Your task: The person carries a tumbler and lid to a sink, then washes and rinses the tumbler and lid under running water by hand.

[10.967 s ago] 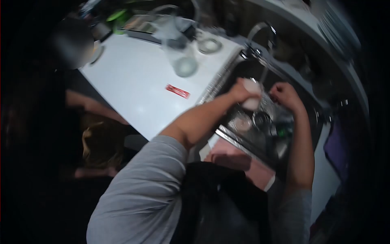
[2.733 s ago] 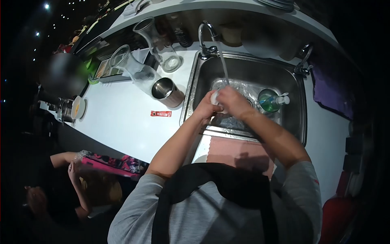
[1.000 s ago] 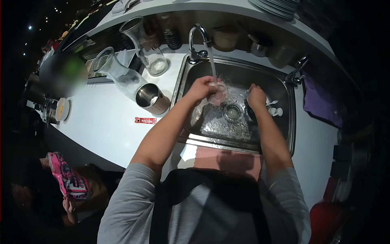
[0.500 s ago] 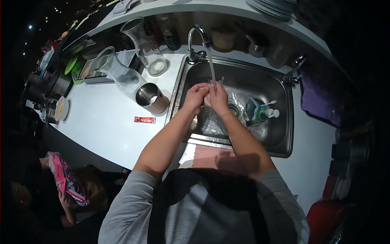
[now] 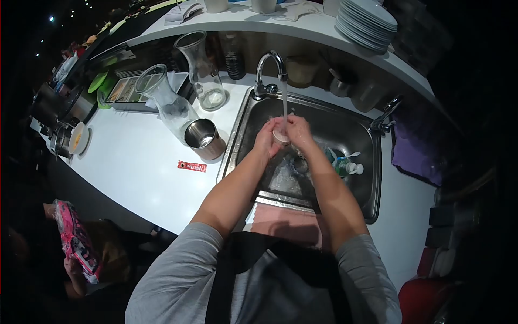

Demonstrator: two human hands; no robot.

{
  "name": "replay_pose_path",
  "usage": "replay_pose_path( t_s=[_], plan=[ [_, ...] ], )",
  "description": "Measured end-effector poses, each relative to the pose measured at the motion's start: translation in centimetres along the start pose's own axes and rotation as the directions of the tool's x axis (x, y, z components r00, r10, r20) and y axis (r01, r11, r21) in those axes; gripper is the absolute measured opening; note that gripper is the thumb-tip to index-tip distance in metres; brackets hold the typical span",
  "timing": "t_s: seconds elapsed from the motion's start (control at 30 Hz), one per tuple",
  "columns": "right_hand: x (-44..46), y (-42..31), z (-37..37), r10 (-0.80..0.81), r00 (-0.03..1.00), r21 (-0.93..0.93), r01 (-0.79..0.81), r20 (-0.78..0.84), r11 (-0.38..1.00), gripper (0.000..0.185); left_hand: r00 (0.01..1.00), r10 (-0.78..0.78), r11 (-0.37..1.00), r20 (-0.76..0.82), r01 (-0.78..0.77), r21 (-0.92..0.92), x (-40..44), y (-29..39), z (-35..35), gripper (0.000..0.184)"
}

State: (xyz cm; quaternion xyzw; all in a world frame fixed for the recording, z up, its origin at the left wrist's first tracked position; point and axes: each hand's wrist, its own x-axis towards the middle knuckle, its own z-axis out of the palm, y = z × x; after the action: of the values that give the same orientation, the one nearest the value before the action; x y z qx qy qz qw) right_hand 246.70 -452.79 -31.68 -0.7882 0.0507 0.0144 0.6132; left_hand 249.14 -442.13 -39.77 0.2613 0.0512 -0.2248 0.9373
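Note:
Water runs from the curved chrome tap [image 5: 272, 65] onto a small pale round object [image 5: 280, 136] above the steel sink [image 5: 345, 119]. My left hand [image 5: 266, 139] is wrapped round the left side of this object. My right hand [image 5: 298, 131] has its fingers bent against its right side, under the stream. What the object is, lid or small dish, I cannot tell. Lower right in the sink are a green bottle with a white pump [image 5: 353, 169] and a brush with a pale handle. The drain [image 5: 300, 164] lies just below my right hand.
Left of the sink are a steel cup [image 5: 205, 139], two glass carafes [image 5: 204, 70] and a red sachet [image 5: 192, 166]. A pink cloth [image 5: 288, 222] lies at the front edge, a purple cloth [image 5: 413, 154] at the right. Plates [image 5: 367, 24] are stacked on the shelf. Another person holds a pink bag [image 5: 75, 237].
My right hand has come back from the sink's right side to join my left under the water. Since half a second ago, the pale object shows more between them. The camera view has shifted.

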Motion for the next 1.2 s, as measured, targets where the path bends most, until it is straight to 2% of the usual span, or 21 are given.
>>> replay_pose_path(
  t_s=[0.07,0.1,0.13,0.2,0.3,0.4,0.43,0.53,0.57,0.6,0.63,0.7,0.73,0.8,0.83,0.9,0.97,1.03,1.13,1.17,1.2],
  plan=[
    [0.7,-0.8,-1.7,-0.038,0.998,-0.328,0.055,0.057,0.943,0.013,0.998,0.005,0.998,-0.060,0.000,0.071,-0.5,0.1,0.2,0.030],
    [0.1,-2.0,-1.9,0.070,0.993,-0.207,-0.049,0.100,0.977,0.010,0.996,0.008,0.994,-0.091,0.001,0.108,-0.9,0.2,0.1,0.028],
    [0.2,-1.3,-1.6,-0.113,0.989,-0.397,0.143,0.098,0.907,0.012,0.993,0.001,0.991,-0.116,0.014,0.130,-1.1,0.3,0.1,0.027],
    [0.3,0.5,-0.7,-0.441,0.874,-0.704,0.445,0.205,0.554,0.015,0.986,-0.008,0.985,-0.165,0.036,0.171,-1.6,0.6,0.2,0.026],
    [-1.5,1.1,-0.4,-0.567,0.816,-0.858,0.368,0.112,0.359,0.019,0.942,0.204,0.937,-0.266,-0.110,0.331,-1.8,1.6,0.6,0.024],
    [-3.5,0.8,0.9,-0.529,0.815,-0.798,0.474,0.237,0.373,0.019,0.939,0.206,0.965,-0.275,-0.147,0.218,-2.7,2.8,1.1,0.022],
    [-3.2,0.8,1.3,-0.556,0.780,-0.637,0.588,0.286,0.498,0.019,0.954,0.231,0.948,-0.190,-0.177,0.266,-1.8,2.1,-0.3,0.022],
    [-1.6,1.7,1.2,-0.599,0.786,-0.538,0.573,0.149,0.618,0.020,0.972,0.215,0.942,-0.098,-0.180,0.283,-2.0,1.6,0.2,0.022],
    [-1.6,1.8,0.6,-0.632,0.752,-0.561,0.610,0.188,0.559,0.029,0.977,0.196,0.929,-0.081,-0.159,0.333,-1.7,1.7,-0.6,0.020],
    [-1.1,2.3,0.2,-0.626,0.725,-0.460,0.678,0.288,0.574,0.033,0.981,0.174,0.926,-0.080,-0.136,0.351,-2.0,2.1,-0.5,0.020],
    [-0.7,2.6,0.0,-0.618,0.682,-0.352,0.731,0.391,0.585,0.038,0.980,0.118,0.935,-0.161,-0.055,0.351,-1.7,2.1,-1.4,0.023],
    [-3.4,-1.2,-0.6,-0.605,0.640,-0.387,0.769,0.474,0.510,0.040,0.982,-0.118,0.942,-0.149,0.158,0.295,-2.2,3.3,-2.2,0.031],
    [-3.2,-1.9,-0.7,-0.515,0.693,-0.478,0.721,0.505,0.501,0.038,0.969,-0.244,0.962,-0.036,0.246,0.115,-1.7,3.2,-3.3,0.035],
    [-3.1,-2.5,-1.3,-0.305,0.798,-0.654,0.601,0.519,0.459,0.034,0.910,-0.409,0.883,-0.065,0.412,0.226,-2.8,3.3,-2.1,0.043],
    [-2.6,-1.7,-1.1,-0.418,0.809,-0.593,0.587,0.413,0.551,0.025,0.925,-0.380,0.913,0.013,0.373,0.168,-3.3,3.2,-1.2,0.045],
    [-1.5,-0.9,-0.4,-0.384,0.902,-0.593,0.423,0.199,0.685,0.026,0.938,-0.304,0.953,0.165,0.301,0.042,-3.7,2.6,0.5,0.051],
    [-1.7,-1.1,0.4,-0.299,0.954,-0.547,0.230,-0.038,0.805,0.022,0.948,-0.231,0.972,0.219,0.237,0.003,-4.1,2.2,1.4,0.052],
    [-2.3,-1.0,1.4,-0.393,0.914,-0.571,0.272,-0.098,0.775,0.020,0.956,-0.202,0.978,0.214,0.209,-0.009,-3.6,1.7,0.8,0.047],
    [-2.3,1.1,2.4,-0.604,0.776,-0.631,0.379,-0.182,0.677,0.018,0.997,-0.028,0.997,0.069,0.033,-0.070,-3.0,0.5,0.4,0.038],
    [-2.5,0.6,2.6,-0.675,0.709,-0.656,0.413,-0.204,0.631,0.018,1.000,-0.029,0.996,0.001,0.029,-0.082,-3.3,0.2,0.7,0.035],
    [-2.9,0.1,2.5,-0.681,0.714,-0.686,0.415,-0.162,0.598,0.017,0.999,-0.019,0.995,-0.045,0.015,-0.095,-3.1,-0.2,0.7,0.035]
  ],
)
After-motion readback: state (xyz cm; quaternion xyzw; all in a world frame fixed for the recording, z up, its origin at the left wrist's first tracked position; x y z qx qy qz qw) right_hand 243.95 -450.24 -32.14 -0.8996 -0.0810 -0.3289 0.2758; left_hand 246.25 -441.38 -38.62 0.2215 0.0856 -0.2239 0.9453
